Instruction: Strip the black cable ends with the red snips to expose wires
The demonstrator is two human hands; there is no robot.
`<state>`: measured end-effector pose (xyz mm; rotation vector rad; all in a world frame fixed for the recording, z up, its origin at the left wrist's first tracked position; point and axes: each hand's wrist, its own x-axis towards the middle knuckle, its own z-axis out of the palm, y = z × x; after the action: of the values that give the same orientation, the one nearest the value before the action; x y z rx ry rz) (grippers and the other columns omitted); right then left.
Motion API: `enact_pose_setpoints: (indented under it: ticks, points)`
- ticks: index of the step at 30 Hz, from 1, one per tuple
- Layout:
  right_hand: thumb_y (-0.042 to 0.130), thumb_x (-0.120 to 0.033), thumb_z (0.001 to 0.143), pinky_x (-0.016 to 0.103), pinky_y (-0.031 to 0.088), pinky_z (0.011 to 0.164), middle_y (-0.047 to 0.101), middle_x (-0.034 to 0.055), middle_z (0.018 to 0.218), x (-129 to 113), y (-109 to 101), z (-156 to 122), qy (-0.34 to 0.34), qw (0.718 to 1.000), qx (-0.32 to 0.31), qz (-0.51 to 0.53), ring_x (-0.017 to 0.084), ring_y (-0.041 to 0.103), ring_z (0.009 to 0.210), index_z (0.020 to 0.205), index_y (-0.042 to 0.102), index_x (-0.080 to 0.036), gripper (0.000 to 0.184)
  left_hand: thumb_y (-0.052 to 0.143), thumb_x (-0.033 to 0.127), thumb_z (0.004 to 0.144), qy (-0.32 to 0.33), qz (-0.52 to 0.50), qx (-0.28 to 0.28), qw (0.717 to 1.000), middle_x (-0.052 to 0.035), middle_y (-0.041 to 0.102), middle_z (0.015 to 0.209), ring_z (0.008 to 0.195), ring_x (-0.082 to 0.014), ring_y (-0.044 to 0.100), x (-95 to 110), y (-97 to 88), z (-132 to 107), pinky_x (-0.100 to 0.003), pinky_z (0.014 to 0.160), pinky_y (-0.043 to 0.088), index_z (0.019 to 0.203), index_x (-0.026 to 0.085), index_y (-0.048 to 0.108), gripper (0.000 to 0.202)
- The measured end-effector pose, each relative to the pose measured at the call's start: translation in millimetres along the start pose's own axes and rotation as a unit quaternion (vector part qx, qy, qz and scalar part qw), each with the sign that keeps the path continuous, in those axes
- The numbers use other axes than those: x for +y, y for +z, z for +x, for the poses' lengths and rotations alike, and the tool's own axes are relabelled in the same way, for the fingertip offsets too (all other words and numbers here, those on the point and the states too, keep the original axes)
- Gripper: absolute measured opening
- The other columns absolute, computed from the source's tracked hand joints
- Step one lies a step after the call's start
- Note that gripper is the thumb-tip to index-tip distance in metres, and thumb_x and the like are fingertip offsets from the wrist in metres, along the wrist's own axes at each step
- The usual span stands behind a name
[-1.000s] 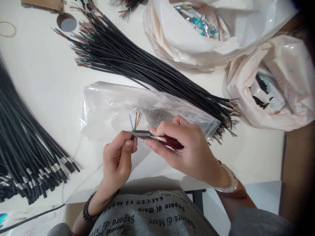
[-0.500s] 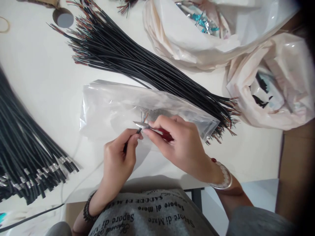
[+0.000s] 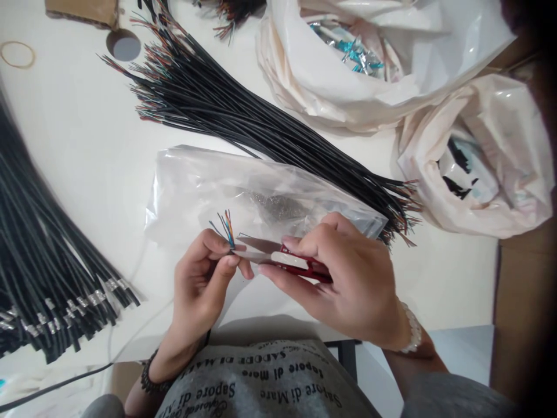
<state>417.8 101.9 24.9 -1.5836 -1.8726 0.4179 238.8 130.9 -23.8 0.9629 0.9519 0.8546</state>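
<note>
Between the thumb and fingers of my left hand (image 3: pixel 209 278) is the end of a black cable, its coloured wires (image 3: pixel 228 227) fanned out above the fingertips. My right hand (image 3: pixel 343 278) is wrapped round red-handled thread snips (image 3: pixel 300 261). The snips' blades stand apart, their tips at the base of the wires beside my left fingertips. A thin dark strand lies just above the upper blade. Under both hands spreads a clear plastic bag (image 3: pixel 191 186) with a heap of fine, hair-like clippings (image 3: pixel 278 206) on it. Most of the held cable is hidden by my left hand.
Behind the plastic lies a bundle of black cables (image 3: pixel 252 116) with bared wire ends. More black cables (image 3: pixel 43 249) with silvery bands fill the left side. Two white bags, one large (image 3: pixel 418 75) and one smaller (image 3: pixel 517 151), hold scraps at the right. A round hole (image 3: pixel 123 45) pierces the table.
My right hand has turned and drawn back right, so the snips show fully with blades apart. My left hand has moved slightly left and down; the coloured wires now stand up more visibly.
</note>
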Motion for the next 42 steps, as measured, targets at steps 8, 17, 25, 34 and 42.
enact_pose_setpoints:
  ticks: [8,17,25,34,42]
  points:
    - [0.064,-0.029,0.094,0.03,0.036,0.061,0.055,-0.0071,0.056,1,8,0,-0.072,0.995,0.018,-0.065,0.006,0.041,0.047,0.074,0.05,-0.016,0.027,0.063,0.02,0.091,-0.003,-0.005,0.001,1.0,0.0048,0.069,0.073,0.065,-0.0045,0.062,-2,-1.2,-2,-0.013,0.065,0.051,0.083,0.02,0.056,0.011]
    - [0.065,-0.034,0.092,0.027,0.036,0.062,0.053,-0.0063,0.055,1,14,0,-0.028,0.998,0.022,-0.043,0.007,0.039,0.048,0.075,0.052,-0.016,0.028,0.06,0.017,0.092,0.036,0.042,0.003,0.998,0.0082,0.059,0.063,0.053,-0.001,0.051,1,0.8,-1,-0.009,0.058,0.047,0.081,0.02,0.052,0.014]
    - [0.071,-0.029,0.086,0.022,0.034,0.058,0.05,-0.0073,0.065,4,14,4,0.119,0.984,-0.036,0.13,0.005,0.037,0.052,0.078,0.049,-0.017,0.027,0.06,0.015,0.091,0.098,0.172,0.036,0.979,0.0086,0.046,0.055,0.048,-0.0023,0.043,-1,1.1,1,-0.013,0.048,0.038,0.078,0.019,0.051,0.016]
    - [0.069,-0.028,0.087,0.021,0.033,0.06,0.045,-0.0096,0.059,6,11,8,0.164,0.955,-0.076,0.235,0.003,0.037,0.052,0.073,0.04,-0.019,0.034,0.061,0.008,0.087,0.203,0.269,0.064,0.939,0.0043,0.066,0.07,0.049,-0.0027,0.047,-10,-2.2,2,-0.017,0.043,0.034,0.081,0.017,0.056,0.012]
    - [0.072,-0.031,0.086,0.02,0.031,0.053,0.047,-0.009,0.06,3,10,6,0.166,0.962,-0.066,0.205,0.003,0.035,0.05,0.075,0.044,-0.019,0.032,0.061,0.009,0.088,0.212,0.273,0.078,0.935,0.0041,0.068,0.07,0.056,-0.0046,0.058,-11,-3.9,1,-0.017,0.047,0.039,0.085,0.018,0.059,0.01]
